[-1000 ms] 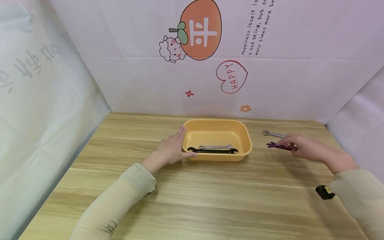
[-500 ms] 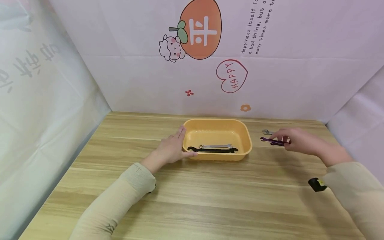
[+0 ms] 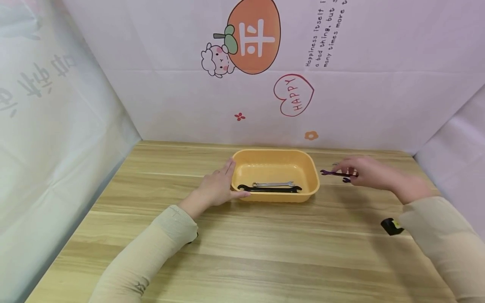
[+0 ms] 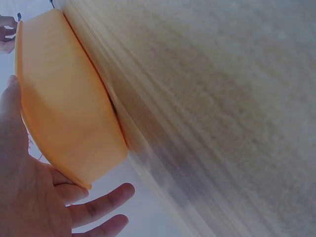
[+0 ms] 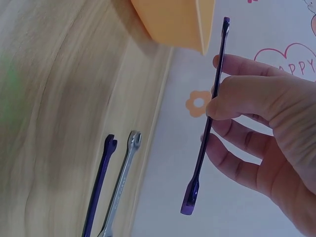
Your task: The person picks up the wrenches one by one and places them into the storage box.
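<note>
While the right hand (image 3: 373, 173) pinches a slim purple metal wrench (image 3: 333, 173) in the air just right of the orange plastic tub (image 3: 313, 179), the carry seems underway; next, lowering it inside. The left hand (image 3: 216, 187), fingers straight, steadies the tub's left wall.

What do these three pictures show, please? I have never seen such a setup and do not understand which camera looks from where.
No machine here: a person works with two bare hands. One camera sits on the head and looks down at the wooden table; one sits on each wrist. The left hand rests open against the orange tub, as the left wrist view shows from close by. In the tub lie a black wrench and a silver wrench. The right hand pinches a purple wrench in its fingers, lifted beside the tub. The right wrist view shows two more wrenches on the table: a dark one and a silver one.
</note>
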A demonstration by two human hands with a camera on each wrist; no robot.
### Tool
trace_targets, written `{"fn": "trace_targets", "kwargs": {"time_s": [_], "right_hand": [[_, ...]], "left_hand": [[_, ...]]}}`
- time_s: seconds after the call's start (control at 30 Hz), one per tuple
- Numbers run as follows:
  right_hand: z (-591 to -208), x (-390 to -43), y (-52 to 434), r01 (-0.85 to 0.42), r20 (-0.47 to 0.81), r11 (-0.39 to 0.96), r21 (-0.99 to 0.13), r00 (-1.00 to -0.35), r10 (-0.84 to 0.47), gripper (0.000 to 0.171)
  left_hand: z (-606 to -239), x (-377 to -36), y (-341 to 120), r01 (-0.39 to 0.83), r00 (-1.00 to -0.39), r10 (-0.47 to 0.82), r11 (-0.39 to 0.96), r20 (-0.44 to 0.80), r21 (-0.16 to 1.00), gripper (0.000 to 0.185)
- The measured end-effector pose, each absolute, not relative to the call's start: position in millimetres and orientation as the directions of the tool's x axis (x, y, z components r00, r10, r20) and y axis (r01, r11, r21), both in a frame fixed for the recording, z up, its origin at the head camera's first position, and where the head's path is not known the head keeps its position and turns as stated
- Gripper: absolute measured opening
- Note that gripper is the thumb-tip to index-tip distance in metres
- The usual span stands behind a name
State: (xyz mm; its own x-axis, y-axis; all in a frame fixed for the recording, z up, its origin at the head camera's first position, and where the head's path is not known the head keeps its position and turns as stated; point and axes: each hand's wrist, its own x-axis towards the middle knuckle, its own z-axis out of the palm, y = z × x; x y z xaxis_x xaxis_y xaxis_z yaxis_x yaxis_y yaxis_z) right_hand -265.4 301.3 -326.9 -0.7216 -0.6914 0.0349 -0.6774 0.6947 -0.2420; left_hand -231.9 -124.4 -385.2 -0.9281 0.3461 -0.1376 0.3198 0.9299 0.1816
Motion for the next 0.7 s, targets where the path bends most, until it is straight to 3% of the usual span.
{"fn": "trace_targets", "kwargs": {"time_s": [0.7], "right_hand": [[-319.9,-272.6,274.4,-0.677,0.027,0.673,-0.298,-0.711,-0.703,0.05]], "left_hand": [[-382.4,-229.9,-123.7,0.314,-0.928,0.343,0.93,-0.145,0.19,0.12]]}}
